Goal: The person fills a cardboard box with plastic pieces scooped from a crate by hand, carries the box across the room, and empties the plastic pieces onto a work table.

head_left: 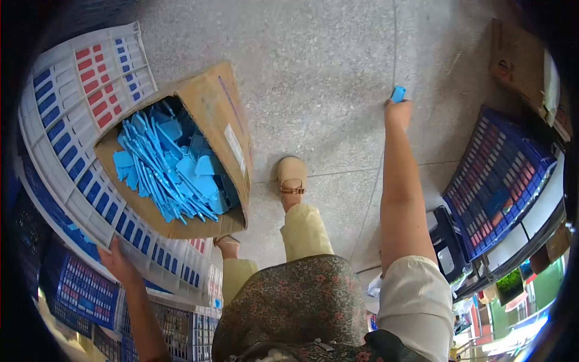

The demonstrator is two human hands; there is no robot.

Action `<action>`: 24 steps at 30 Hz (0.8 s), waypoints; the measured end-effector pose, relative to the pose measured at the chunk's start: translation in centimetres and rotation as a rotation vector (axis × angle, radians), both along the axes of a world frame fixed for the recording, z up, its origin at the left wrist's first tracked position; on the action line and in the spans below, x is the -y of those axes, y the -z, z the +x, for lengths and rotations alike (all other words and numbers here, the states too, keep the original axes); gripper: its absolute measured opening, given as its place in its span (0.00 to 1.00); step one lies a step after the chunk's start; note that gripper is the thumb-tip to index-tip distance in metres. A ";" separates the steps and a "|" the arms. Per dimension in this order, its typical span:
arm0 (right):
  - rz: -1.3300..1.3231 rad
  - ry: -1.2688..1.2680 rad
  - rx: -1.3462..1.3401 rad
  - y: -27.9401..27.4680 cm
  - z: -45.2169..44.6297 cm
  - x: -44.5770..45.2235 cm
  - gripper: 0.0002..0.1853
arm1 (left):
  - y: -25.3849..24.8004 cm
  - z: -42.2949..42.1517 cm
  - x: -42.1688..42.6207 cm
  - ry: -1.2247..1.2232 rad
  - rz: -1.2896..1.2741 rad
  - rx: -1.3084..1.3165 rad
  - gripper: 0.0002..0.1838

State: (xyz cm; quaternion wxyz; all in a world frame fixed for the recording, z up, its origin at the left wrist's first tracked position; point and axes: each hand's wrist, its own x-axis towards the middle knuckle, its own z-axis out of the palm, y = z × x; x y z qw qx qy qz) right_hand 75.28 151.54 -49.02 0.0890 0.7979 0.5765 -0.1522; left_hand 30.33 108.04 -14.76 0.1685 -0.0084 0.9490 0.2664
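My right hand (pixel 399 113) is stretched out over the floor, its fingers closed on a small bright-blue plastic piece (pixel 398 93). The kind of piece is too small to make out. At the left, my left hand (pixel 119 263) grips the edge of a white slatted plastic crate (pixel 69 130). A cardboard box (pixel 220 120), its top open, is beside that crate. Many flat, thin blue plastic parts (pixel 163 160) fill the box in a loose heap.
Blue crates (pixel 84 289) stand at the lower left. On the right are a blue slatted basket (pixel 491 181), a dark plastic bin (pixel 445 241) and another cardboard box (pixel 525 69). Speckled floor (pixel 313 78) lies between them, with my shoe (pixel 292 172) on it.
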 end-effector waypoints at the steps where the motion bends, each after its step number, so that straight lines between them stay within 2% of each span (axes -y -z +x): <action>1: 0.047 0.099 -0.013 -0.9 -0.8 0.8 0.25 | 0.2 -0.3 0.8 0.019 -0.026 -0.031 0.21; 2: 0.037 0.098 -0.009 -1.8 -1.9 1.6 0.25 | 0.3 -0.5 1.5 0.037 -0.043 -0.062 0.21; 4: -0.062 -0.049 -0.302 -4.6 -5.5 2.9 0.17 | 0.3 -0.6 2.0 0.009 -0.021 -0.038 0.21; 6: 0.110 -0.117 -0.692 -12.3 -12.2 7.2 0.11 | 0.3 -0.4 1.0 0.045 -0.129 -0.046 0.21; 7: 0.276 -0.216 -0.795 -16.9 -15.8 10.0 0.08 | 0.1 0.0 0.3 0.031 -0.128 -0.054 0.21; 9: 0.198 -0.384 -1.041 -24.9 -21.1 15.5 0.11 | 0.0 0.4 -1.1 0.112 -0.224 -0.124 0.20; 10: 0.265 -0.855 -0.853 -27.2 -23.4 17.5 0.16 | 0.3 0.4 -0.7 0.127 -0.115 -0.110 0.19; 11: -0.224 -0.966 -0.873 -28.9 -25.5 17.9 0.19 | 0.5 0.3 -0.2 0.143 -0.002 -0.098 0.18; 12: 0.324 -0.941 -0.992 -26.8 -28.1 20.2 0.20 | 0.3 0.2 -0.5 0.149 -0.025 -0.061 0.19; 14: -0.093 -0.843 -0.563 -25.6 -32.2 21.2 0.25 | -1.2 0.5 -2.7 0.203 -0.113 -0.057 0.17; 16: 0.051 -0.829 -0.387 -24.1 -35.3 22.4 0.29 | -0.5 0.4 -1.8 0.222 -0.120 -0.091 0.15; 17: -0.090 -0.750 -0.461 -24.0 -36.1 22.8 0.31 | -0.1 0.6 -1.7 0.202 -0.097 -0.086 0.14; 18: -0.130 -0.761 -0.387 -24.9 -36.3 23.2 0.31 | -1.6 0.5 -3.1 0.185 -0.132 -0.007 0.15; 19: 0.153 -0.874 -0.277 -26.0 -36.3 23.8 0.31 | -1.2 0.5 -2.9 0.217 -0.231 -0.027 0.16; 21: 0.187 -0.822 -0.408 -31.1 -37.2 25.0 0.30 | -1.3 0.4 -2.9 0.226 -0.116 -0.059 0.22; 22: 0.226 -0.790 -0.558 -33.7 -37.8 26.2 0.28 | -1.7 0.2 -3.1 0.227 -0.072 -0.043 0.24; 24: 0.286 -0.759 -0.840 -38.5 -39.6 30.1 0.21 | -1.5 -0.1 -2.5 0.247 -0.065 0.125 0.28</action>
